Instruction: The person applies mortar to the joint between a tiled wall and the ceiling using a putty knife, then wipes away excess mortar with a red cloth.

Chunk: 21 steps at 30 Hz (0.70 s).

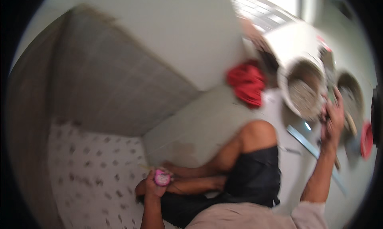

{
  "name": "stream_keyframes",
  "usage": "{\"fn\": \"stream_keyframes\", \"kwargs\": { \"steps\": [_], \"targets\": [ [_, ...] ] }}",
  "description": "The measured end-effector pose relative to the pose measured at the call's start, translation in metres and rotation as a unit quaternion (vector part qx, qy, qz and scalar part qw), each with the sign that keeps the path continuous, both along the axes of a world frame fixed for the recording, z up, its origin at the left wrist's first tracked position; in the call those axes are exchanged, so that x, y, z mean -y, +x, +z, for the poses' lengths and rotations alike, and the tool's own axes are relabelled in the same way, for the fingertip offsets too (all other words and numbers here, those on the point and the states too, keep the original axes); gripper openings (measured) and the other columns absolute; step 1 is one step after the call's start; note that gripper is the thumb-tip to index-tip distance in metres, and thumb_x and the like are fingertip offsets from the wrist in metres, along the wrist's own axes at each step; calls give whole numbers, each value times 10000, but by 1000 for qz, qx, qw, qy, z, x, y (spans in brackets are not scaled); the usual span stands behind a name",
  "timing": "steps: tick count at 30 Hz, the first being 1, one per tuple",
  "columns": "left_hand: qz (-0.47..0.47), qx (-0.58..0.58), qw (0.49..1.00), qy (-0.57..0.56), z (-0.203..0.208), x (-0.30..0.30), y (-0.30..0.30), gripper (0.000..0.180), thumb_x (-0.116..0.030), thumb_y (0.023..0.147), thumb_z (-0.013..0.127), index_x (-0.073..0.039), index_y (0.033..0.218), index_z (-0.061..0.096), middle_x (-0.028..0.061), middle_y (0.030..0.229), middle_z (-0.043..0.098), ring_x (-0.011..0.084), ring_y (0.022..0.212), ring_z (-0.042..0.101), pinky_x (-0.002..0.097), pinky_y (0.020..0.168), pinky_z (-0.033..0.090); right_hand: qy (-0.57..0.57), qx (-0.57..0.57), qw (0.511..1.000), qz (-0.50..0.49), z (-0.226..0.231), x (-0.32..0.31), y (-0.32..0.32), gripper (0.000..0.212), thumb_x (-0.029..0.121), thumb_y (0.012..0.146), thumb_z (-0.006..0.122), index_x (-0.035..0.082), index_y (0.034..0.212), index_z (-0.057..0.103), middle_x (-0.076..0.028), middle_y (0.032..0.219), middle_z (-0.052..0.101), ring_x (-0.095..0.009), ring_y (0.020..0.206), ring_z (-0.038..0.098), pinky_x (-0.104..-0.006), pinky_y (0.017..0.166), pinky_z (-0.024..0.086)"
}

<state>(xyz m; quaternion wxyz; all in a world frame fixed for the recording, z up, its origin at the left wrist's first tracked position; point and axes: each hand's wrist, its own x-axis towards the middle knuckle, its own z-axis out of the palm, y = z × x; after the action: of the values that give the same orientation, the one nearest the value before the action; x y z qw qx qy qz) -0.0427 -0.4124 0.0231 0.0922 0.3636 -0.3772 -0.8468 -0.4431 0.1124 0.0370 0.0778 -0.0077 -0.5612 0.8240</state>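
Note:
In my left hand (152,183), above my crossed legs, a round pink tape measure (162,178) with a pale face is gripped. A thin yellowish strip sticks out beside it. Far to the right, my right hand (333,119) reaches up between two buckets, its fingers stretched and apart. Just beyond the fingertips is a blurred tool like a trowel (328,65), with a greyish blade and a greenish part near the hand. Whether the fingers touch it is too smeared to tell. Left of that hand stands a pale bucket (282,85) with grey-brown mix inside.
A second bucket (361,95) stands farther right, near a red round container (366,140). A light-blue straight bar (303,140) lies on the floor below. Red cloth (247,83) sits by the white wall (171,33). Grey tiled wall (107,73) and dark-spotted white floor tiles (91,173) fill the left.

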Motion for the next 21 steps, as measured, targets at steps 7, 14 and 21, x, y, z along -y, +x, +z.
{"fn": "stream_keyframes", "kwargs": {
  "steps": [7,14,21],
  "targets": [
    [-15,-55,996,-71,77,1,86,528,-543,1022,538,-34,1059,676,181,950,664,428,966,648,553,767,563,-157,-22,968,196,27,192,1,458,256,1086,521,39,1488,488,-78,1027,675,-59,675,506,-176,563,408],
    [17,-41,999,-32,44,-35,156,643,-629,994,515,-13,1000,697,227,894,681,469,894,673,580,696,574,-131,-164,935,287,100,282,-25,416,232,1079,508,55,1454,536,-70,1038,655,-77,734,532,-206,633,443],
    [57,-79,994,-47,32,-27,148,608,-600,1005,522,-19,976,699,218,886,675,451,913,661,566,725,546,59,-547,823,139,168,352,-75,338,97,1017,573,52,1346,636,-73,1019,645,-177,872,604,-339,756,499]
  ]
}}
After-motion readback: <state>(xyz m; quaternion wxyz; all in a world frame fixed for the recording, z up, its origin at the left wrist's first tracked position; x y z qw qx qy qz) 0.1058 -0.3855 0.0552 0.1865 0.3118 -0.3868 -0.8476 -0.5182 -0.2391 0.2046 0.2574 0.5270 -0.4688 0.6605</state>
